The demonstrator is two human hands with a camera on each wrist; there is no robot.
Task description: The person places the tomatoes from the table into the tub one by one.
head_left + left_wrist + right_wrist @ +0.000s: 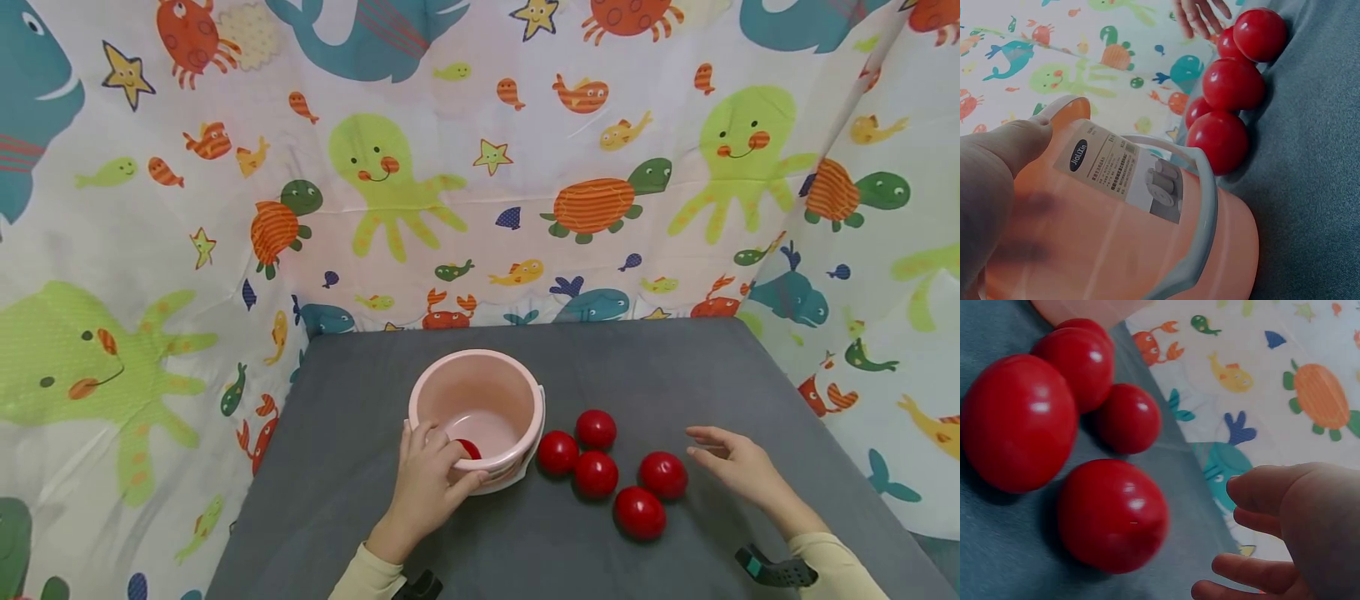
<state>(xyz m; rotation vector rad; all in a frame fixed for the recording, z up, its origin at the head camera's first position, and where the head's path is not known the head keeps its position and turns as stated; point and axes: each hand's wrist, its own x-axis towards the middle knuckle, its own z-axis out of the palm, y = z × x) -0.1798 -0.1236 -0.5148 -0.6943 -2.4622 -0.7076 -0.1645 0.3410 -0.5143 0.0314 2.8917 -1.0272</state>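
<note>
A pale pink bucket (477,367) with a white handle (1205,215) stands on the grey table. My left hand (431,475) grips its near rim, with the thumb (1025,140) against the outer wall. Part of a red ball (470,450) shows inside the bucket, behind the fingers. Several more red balls lie to the bucket's right, among them a near ball (640,513) and a rightmost ball (663,475). Just right of that rightmost one, my right hand (738,468) is held with relaxed fingers and nothing in them.
The grey tabletop (360,383) runs back to a hanging cloth (480,192) printed with sea animals, which also covers both sides. A paper label (1124,172) is stuck on the bucket wall. Dark bands (776,568) sit around both sleeved wrists.
</note>
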